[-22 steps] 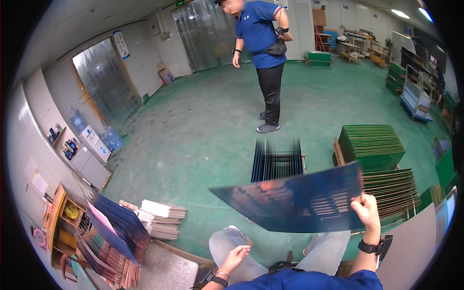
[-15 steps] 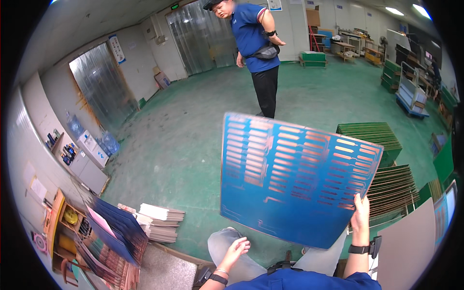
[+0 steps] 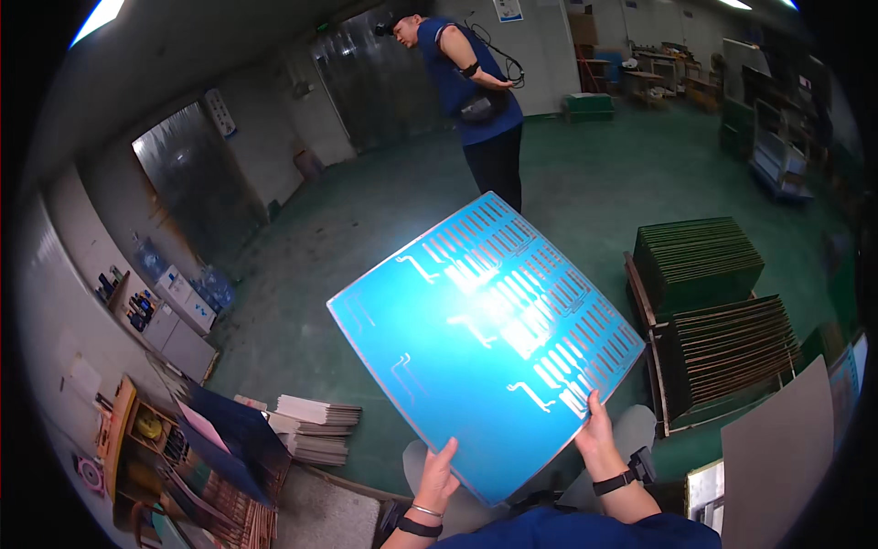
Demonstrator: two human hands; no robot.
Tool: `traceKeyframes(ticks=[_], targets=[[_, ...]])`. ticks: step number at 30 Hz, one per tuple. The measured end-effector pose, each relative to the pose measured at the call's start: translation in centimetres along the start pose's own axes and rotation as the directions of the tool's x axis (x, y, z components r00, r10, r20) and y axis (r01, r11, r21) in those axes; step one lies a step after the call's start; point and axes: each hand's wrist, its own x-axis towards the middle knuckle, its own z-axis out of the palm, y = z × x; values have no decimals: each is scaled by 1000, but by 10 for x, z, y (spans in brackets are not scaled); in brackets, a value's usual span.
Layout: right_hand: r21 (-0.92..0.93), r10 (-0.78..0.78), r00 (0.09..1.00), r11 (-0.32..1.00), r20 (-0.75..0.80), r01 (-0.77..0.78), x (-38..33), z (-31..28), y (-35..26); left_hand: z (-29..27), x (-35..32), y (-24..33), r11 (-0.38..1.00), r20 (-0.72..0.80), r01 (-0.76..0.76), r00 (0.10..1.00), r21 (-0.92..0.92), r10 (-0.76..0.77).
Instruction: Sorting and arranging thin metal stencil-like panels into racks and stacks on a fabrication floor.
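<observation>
I hold a large blue panel [image 3: 476,339] with rows of slots tilted up in front of me; a bright light glares off its middle. My left hand [image 3: 439,476] grips its lower left edge. My right hand [image 3: 599,435], with a dark watch on the wrist, grips its lower right edge. My knees show below the panel.
A person in a blue shirt [image 3: 476,91] stands on the green floor beyond the panel. Stacks of green and brown panels [image 3: 722,311] sit on a pallet at the right. White sheet stacks [image 3: 315,425] and leaning dark panels [image 3: 229,439] lie at the left. A grey board [image 3: 786,457] stands at lower right.
The panel has tipped from nearly edge-on to face me, and my left hand has come up from my knee to grip its lower edge. The standing person has shifted.
</observation>
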Motion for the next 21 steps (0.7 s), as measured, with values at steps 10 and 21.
traceKeyframes(ticks=[10, 21], targets=[[-50, 41, 997, 998, 63, -38, -5, 1, -95, -51, -9, 48, 993, -80, -111, 990, 36, 113], [-628, 300, 951, 755, 73, -190, -10, -46, -108, -46, 2, 77, 984, 17, 62, 998, 165, -65]])
